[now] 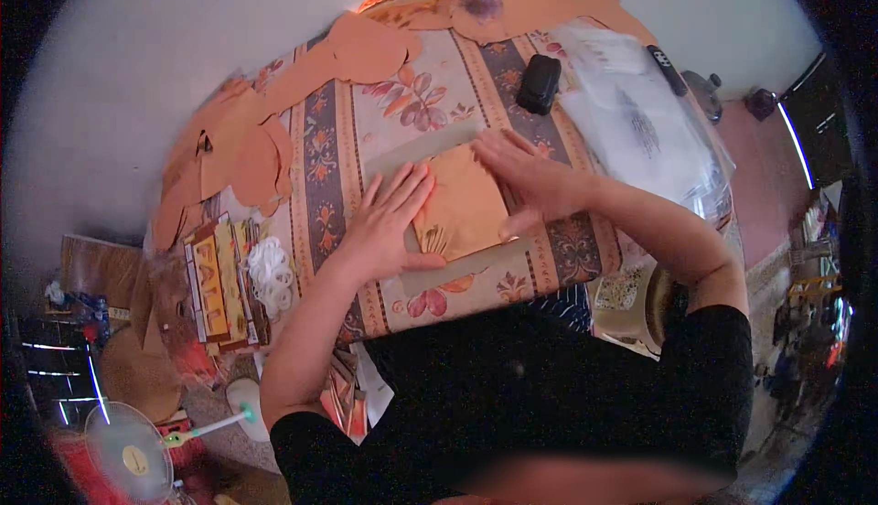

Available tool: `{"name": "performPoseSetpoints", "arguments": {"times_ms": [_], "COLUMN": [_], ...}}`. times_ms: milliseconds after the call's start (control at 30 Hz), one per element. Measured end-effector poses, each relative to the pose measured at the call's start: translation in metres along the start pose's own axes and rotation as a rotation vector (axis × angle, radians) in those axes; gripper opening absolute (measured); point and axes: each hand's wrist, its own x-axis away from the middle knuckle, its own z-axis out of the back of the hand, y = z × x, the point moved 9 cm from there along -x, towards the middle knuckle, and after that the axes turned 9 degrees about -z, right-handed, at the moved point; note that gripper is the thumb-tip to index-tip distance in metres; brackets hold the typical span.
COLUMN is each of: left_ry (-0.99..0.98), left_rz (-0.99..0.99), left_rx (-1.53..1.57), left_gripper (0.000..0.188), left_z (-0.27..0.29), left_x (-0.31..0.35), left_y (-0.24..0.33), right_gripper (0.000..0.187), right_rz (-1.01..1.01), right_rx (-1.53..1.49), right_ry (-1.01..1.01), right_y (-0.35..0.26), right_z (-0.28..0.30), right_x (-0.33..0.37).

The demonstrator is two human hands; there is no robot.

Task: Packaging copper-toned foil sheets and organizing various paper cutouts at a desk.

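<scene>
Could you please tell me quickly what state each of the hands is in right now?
Left hand: open, fingers spread, pressed flat on the orange-brown sheet.
Right hand: open, palm down on the same sheet, gripping nothing.

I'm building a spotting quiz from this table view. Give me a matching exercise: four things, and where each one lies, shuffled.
Things:
1. orange-brown sheet
2. black case
3. clear plastic bags
4. white rings

Places:
A. far side of the table, past the right hand
B. table's right end
C. table's left end, beside the printed cards
D. under both the left hand and the right hand

Pairs: 1-D, 2-A, 3-B, 4-C
</scene>
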Motion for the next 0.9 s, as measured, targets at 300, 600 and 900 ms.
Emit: {"name": "performPoseSetpoints", "arguments": {"times_ms": [300,600,900], "left_ry": [-0.004,0.015,0.077], "left_rz": [0.024,-0.009,0.019], "left_rx": [0.076,0.059,0.151], "left_gripper": [0.114,0.112,0.116], "left_z": [-0.002,-0.008,-0.003], "left_x": [-0.009,-0.053,-0.044], "left_y": [0.006,0.026,0.019], "right_gripper": [0.067,0.064,0.075], "right_rz": [-0.397,-0.247,-0.272], "right_rx": [-0.689,-0.119,-0.002], "right_ry": [0.165,0.245,0.198], "right_y": [0.044,-0.001,0.003], "right_z": [0.034,0.014,0.003], "right_x": [0.030,0.008,0.008]}}
